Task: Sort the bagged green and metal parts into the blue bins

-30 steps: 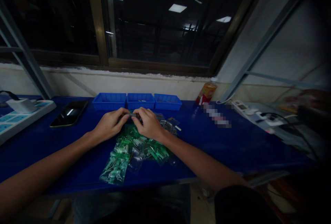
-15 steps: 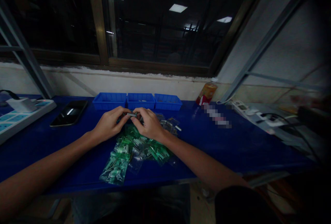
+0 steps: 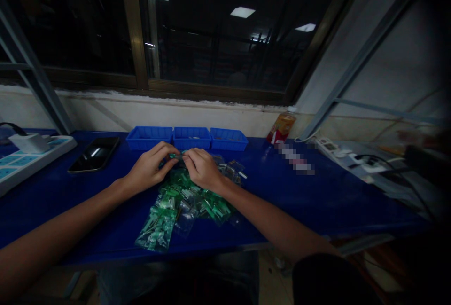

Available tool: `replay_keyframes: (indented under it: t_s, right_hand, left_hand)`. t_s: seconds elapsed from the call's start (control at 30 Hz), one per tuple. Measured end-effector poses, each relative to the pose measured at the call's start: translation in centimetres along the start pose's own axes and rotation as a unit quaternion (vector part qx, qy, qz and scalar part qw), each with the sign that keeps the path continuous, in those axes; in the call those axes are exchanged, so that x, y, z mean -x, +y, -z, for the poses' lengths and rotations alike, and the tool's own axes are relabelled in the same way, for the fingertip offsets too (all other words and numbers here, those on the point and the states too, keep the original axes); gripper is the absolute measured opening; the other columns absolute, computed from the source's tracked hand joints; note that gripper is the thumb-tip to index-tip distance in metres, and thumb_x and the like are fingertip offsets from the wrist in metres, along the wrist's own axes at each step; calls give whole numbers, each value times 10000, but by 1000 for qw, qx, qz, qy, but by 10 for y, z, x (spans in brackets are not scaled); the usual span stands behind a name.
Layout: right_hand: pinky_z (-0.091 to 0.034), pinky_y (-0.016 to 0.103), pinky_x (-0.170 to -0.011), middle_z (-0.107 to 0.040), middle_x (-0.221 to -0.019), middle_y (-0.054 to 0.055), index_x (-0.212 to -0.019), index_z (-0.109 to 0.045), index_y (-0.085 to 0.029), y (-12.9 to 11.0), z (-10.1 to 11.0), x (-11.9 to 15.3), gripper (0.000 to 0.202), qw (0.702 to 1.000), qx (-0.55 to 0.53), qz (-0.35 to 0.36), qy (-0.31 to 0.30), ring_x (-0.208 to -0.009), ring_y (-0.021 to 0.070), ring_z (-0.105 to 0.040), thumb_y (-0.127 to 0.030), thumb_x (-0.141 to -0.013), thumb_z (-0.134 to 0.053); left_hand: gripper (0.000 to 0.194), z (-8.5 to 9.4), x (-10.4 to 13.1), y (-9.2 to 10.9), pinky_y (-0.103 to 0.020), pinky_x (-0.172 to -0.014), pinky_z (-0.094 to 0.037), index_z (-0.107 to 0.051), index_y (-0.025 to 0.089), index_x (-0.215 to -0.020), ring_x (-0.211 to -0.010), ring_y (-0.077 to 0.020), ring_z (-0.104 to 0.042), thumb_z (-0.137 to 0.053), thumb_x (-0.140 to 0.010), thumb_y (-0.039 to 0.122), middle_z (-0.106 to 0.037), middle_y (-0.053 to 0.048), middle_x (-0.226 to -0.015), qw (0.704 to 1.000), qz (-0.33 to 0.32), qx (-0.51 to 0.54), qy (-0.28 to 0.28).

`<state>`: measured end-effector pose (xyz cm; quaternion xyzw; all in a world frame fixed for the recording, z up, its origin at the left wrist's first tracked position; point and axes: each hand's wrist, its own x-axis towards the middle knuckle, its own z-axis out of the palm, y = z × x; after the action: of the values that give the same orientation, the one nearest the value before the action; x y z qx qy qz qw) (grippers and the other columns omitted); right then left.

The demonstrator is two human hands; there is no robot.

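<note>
"Position first, please: where was the small piece (image 3: 181, 157)?"

"It was between the fingertips of the left hand (image 3: 152, 166) and the right hand (image 3: 203, 169), above the far edge of the pile of green bags (image 3: 155, 232)."

"Which hand was nearer to it?"

"Neither, I think. Both touched it, the left hand from its left side and the right hand from its right side. Each had thumb and fingers in a narrow pinch on it."

"And its long axis?"

"It seemed to run sideways, from one hand to the other, but the fingers covered most of it, so I could not tell its exact shape. Some green showed inside the left pinch."

"What was beyond the hands?"

"Three blue bins stood in a row on the counter (image 3: 105, 222). The middle bin (image 3: 192, 144) was almost straight behind the piece, and the left bin (image 3: 149, 143) was just behind the left hand."
</note>
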<state>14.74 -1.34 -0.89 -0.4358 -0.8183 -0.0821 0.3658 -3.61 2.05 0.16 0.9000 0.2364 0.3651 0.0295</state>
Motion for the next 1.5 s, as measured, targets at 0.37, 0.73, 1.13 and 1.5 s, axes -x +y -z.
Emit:
replay_keyframes:
  t_s: [0.37,0.73,1.13,1.5]
  right_hand:
    - [-392,295,-709,-595,-805,36,-954,-509,-187,-4,4,0,164,999,-33,19,13,-747,151,-542,-296,-835,-478]
    - [-404,297,-730,-620,-786,49,-868,-549,-176,1,0,0,199,999,-20,-1,30,-766,157,-560,-282,-888,-382]
    - [-413,283,-691,-583,-833,45,-982,-511,-168,-2,4,0,203,999,-1,43,28,-733,142,-533,-311,-841,-478]
    - [-401,277,-700,-579,-795,46,-893,-551,-159,-1,2,1,219,999,6,26,37,-730,137,-525,-310,-890,-392]
  left_hand:
    - [178,0,0,-2,-289,-775,-436,-507,175,-888,-855,-166,-538,-361,-884,278,-559,-61,-881,1000,9,-1,2]
    - [231,-2,3,-2,-239,-665,-452,-512,173,-1001,-717,-137,-582,-484,-832,328,-610,-23,-814,1000,28,11,0]
    - [228,-2,2,-2,-258,-689,-454,-565,147,-931,-746,-152,-598,-427,-868,316,-638,-51,-818,999,31,-21,5]
    - [249,-3,3,0,-238,-669,-467,-505,172,-1040,-730,-138,-597,-481,-837,315,-620,-28,-825,1000,18,2,17]
